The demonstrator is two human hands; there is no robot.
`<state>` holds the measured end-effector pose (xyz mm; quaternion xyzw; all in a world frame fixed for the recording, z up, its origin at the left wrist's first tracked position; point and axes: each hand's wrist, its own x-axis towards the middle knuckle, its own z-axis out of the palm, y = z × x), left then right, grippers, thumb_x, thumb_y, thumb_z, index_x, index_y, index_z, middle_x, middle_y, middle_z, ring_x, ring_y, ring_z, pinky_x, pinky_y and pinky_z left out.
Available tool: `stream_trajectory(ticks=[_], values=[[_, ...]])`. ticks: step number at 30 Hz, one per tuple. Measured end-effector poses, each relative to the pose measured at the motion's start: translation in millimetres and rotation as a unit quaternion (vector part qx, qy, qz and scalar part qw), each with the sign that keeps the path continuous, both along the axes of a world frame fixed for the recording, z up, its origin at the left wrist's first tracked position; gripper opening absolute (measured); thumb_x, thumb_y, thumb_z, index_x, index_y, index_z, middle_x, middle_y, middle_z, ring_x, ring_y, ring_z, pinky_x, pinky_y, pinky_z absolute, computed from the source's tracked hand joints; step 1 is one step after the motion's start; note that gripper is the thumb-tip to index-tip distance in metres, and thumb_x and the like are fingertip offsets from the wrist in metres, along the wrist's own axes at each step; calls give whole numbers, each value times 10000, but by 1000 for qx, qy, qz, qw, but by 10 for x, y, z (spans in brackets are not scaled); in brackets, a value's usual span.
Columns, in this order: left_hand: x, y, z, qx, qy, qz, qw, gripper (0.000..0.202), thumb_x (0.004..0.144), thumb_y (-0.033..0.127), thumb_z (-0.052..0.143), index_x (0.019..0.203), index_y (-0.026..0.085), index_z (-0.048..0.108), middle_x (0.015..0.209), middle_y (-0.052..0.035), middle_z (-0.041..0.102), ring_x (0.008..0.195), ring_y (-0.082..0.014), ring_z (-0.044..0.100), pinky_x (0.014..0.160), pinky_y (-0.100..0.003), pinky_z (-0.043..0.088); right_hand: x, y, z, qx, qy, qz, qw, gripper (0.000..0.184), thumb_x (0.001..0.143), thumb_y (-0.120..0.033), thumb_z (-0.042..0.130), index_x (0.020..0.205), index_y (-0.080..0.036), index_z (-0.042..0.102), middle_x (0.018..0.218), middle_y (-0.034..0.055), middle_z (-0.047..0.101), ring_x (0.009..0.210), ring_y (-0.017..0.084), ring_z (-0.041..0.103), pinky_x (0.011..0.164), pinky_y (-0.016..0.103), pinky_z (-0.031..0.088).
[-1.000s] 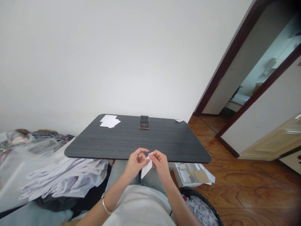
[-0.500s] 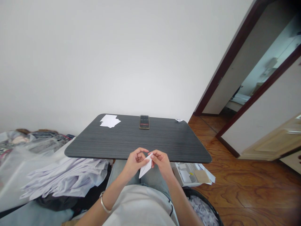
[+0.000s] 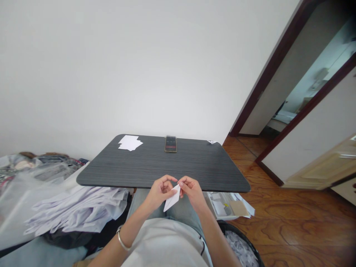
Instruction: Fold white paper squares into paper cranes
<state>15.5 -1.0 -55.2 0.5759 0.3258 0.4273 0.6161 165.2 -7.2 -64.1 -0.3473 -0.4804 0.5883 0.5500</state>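
A small folded piece of white paper (image 3: 172,199) is held at a slant just off the near edge of the dark table (image 3: 139,167), above my lap. My left hand (image 3: 161,189) pinches its upper left side, thumb on top and index finger curved over. At the paper's top corner, my right hand (image 3: 190,188) grips with thumb and fingertips. The fingertips of both hands nearly meet there. A silver bangle (image 3: 121,239) circles my left wrist.
White paper sheets (image 3: 129,142) lie at the table's back left. A phone (image 3: 170,144) lies at the back middle, a small folded paper (image 3: 211,142) at the back right corner. Beside me are a box of papers (image 3: 222,205), a bin of paper pieces (image 3: 241,249) and white cloth (image 3: 80,209).
My right thumb and fingers have shifted slightly at the paper's top corner, and the paper has tilted a little. Both hands otherwise keep their place.
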Motion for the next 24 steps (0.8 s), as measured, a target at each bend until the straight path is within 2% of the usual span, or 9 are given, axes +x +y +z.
stream_trajectory(ticks=[7, 24], values=[[4, -8, -11, 68, 82, 35, 994, 305, 729, 326, 615, 947, 134, 525, 547, 64, 474, 475, -68, 433, 493, -188, 335, -13, -31, 33, 0, -104, -20, 994, 203, 659, -334, 670, 630, -145, 603, 448, -42, 527, 387, 74, 442, 404, 189, 374], [-19, 14, -38, 71, 71, 16, 995, 284, 715, 256, 617, 953, 129, 526, 563, 63, 455, 491, -68, 419, 500, -188, 326, -6, -41, 26, 32, -94, -32, 995, 237, 728, -350, 603, 592, -156, 608, 455, -33, 517, 410, 90, 464, 434, 204, 390]])
